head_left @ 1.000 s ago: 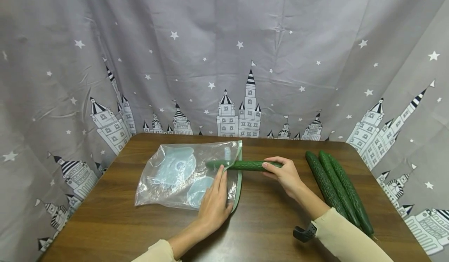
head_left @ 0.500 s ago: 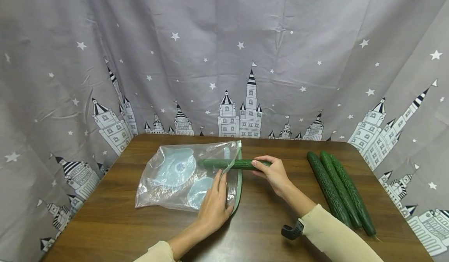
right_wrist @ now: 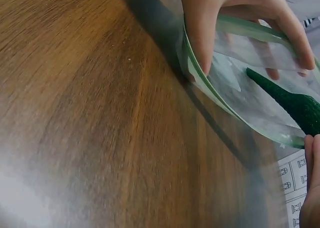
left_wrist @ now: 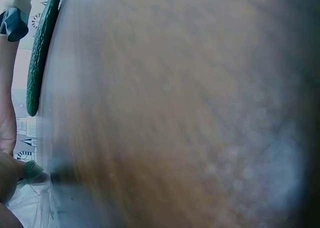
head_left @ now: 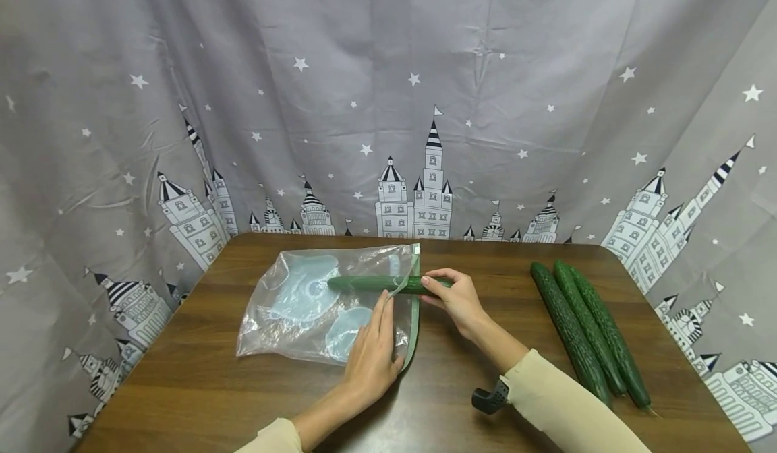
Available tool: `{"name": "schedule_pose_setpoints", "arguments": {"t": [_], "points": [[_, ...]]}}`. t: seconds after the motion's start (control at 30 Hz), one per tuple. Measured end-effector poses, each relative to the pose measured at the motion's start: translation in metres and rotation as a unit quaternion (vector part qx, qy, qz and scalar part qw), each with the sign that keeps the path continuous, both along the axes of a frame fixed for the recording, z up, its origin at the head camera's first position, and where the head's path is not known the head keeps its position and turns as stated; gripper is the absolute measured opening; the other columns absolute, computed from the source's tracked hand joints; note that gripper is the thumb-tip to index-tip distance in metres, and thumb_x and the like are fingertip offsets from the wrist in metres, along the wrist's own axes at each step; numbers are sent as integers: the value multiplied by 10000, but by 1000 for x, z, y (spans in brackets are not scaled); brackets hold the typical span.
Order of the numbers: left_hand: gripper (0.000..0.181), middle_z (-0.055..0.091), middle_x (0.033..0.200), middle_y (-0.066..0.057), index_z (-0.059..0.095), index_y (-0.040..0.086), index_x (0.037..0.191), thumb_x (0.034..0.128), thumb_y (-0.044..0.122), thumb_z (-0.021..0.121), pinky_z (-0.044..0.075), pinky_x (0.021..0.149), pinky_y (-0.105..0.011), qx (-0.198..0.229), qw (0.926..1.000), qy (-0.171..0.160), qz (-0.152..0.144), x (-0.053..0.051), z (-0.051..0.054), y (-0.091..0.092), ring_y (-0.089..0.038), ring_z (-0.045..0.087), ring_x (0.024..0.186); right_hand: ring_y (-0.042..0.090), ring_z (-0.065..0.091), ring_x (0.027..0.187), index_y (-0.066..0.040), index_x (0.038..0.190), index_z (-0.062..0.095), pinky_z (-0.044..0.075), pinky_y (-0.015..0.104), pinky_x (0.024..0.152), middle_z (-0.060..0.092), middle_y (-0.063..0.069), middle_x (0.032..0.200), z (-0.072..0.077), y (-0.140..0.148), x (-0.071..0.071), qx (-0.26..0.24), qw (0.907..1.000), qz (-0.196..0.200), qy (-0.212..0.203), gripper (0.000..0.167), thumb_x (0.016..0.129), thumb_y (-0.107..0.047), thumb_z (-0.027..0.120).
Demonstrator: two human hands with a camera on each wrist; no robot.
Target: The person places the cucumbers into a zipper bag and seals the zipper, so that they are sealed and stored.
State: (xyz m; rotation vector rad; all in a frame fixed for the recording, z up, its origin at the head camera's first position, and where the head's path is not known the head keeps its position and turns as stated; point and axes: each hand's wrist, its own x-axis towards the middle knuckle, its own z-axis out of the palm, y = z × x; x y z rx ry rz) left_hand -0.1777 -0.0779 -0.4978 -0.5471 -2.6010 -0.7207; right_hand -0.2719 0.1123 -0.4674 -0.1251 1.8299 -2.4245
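Note:
A clear zip bag [head_left: 291, 338] with pale blue prints and a green rim lies on the table, its mouth to the right. My left hand [head_left: 370, 362] holds the mouth apart; in the right wrist view its thumb [right_wrist: 201, 43] is by the lower rim and its fingers reach over the upper one. Between thumb and fingers of my right hand [head_left: 458, 301] is the near end of a cucumber [head_left: 370, 283], most of which lies inside the bag. The right wrist view shows the cucumber [right_wrist: 285, 98] passing through the gaping mouth.
Three more cucumbers [head_left: 591, 331] lie side by side on the right of the wooden table [head_left: 182, 385]. A grey curtain [head_left: 340, 102] with castles and stars hangs behind the table. A black band [head_left: 490, 397] is on the right wrist.
My right hand has moved left, sliding the cucumber deeper into the zip bag. The left hand has stayed at the mouth of the bag.

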Motion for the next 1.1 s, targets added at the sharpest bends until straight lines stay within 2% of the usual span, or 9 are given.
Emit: {"name": "schedule_pose_setpoints", "arguments": {"t": [0.1, 0.23, 0.37, 0.47, 0.53, 0.63, 0.73, 0.87, 1.1], "points": [[1208, 198, 1680, -201, 219, -33, 1610, 666, 52, 967, 440, 1019, -701, 7, 10000, -14, 15, 1, 1, 0, -445, 536, 1294, 246, 694, 970, 171, 1212, 601, 601, 370, 886, 587, 217, 1176, 0, -4, 1, 24, 9999, 108, -15, 261, 993, 37, 649], [1200, 206, 1675, -212, 213, -39, 1610, 685, 87, 968, 454, 1027, -674, -6, 10000, -3, -2, 1, 1, 0, -437, 518, 1316, 277, 657, 1048, 189, 1286, 538, 581, 357, 935, 515, 269, 1268, 0, -4, 3, 5, 9986, 537, 15, 349, 959, 68, 567], [1197, 215, 1673, -210, 218, -37, 1610, 682, 82, 965, 457, 1035, -656, -40, 10000, -2, 12, 0, 2, -1, -421, 506, 1332, 259, 631, 1060, 151, 1341, 533, 580, 314, 922, 531, 270, 1271, -2, 3, 1, 521, 9945, 895, 183, 479, 869, 102, 594], [1192, 219, 1672, -209, 227, -40, 1606, 669, 51, 958, 445, 1057, -641, -26, 10000, -33, 35, 0, 2, -2, -413, 481, 1356, 223, 657, 995, 101, 1298, 614, 595, 293, 856, 624, 204, 1184, -5, 7, -2, 1217, 9892, 720, 373, 428, 881, 68, 702], [1186, 219, 1672, -210, 234, -42, 1604, 666, 40, 955, 435, 1072, -631, 4, 10000, -56, 38, 0, 3, -3, -411, 461, 1374, 260, 701, 973, 96, 1259, 654, 606, 337, 864, 680, 176, 1128, -6, 9, -3, 1376, 9885, 512, 366, 373, 898, 44, 737], [1189, 207, 1678, -205, 230, -31, 1608, 667, 41, 954, 419, 1087, -632, 24, 9999, -137, 20, 0, 3, -4, -411, 428, 1404, 292, 739, 927, 120, 1225, 676, 610, 366, 870, 719, 174, 1063, -8, 9, -3, 1159, 9928, 224, 186, 315, 931, 23, 738], [1198, 194, 1684, -198, 224, -19, 1613, 665, 44, 954, 412, 1090, -637, 20, 9999, -157, -34, 0, 4, -3, -414, 411, 1417, 284, 752, 894, 178, 1249, 633, 600, 350, 879, 723, 211, 1046, -9, 7, -3, 540, 9984, 133, -79, 319, 961, 53, 689], [1213, 194, 1684, -196, 222, -22, 1613, 647, 30, 953, 421, 1094, -613, -31, 9999, -79, -69, -1, 3, -4, -403, 415, 1416, 231, 753, 856, 190, 1275, 612, 602, 317, 862, 718, 225, 1061, -7, 0, 0, 64, 9997, 52, -249, 333, 966, 79, 665], [1207, 180, 1691, -178, 208, -16, 1619, 664, 27, 944, 409, 1105, -614, -47, 9999, -156, -44, 0, 3, -5, -393, 437, 1401, 254, 746, 933, 186, 1296, 598, 584, 361, 912, 681, 249, 1155, 1, -13, 3, -76, 9998, 180, 63, 364, 944, 123, 663]]}}
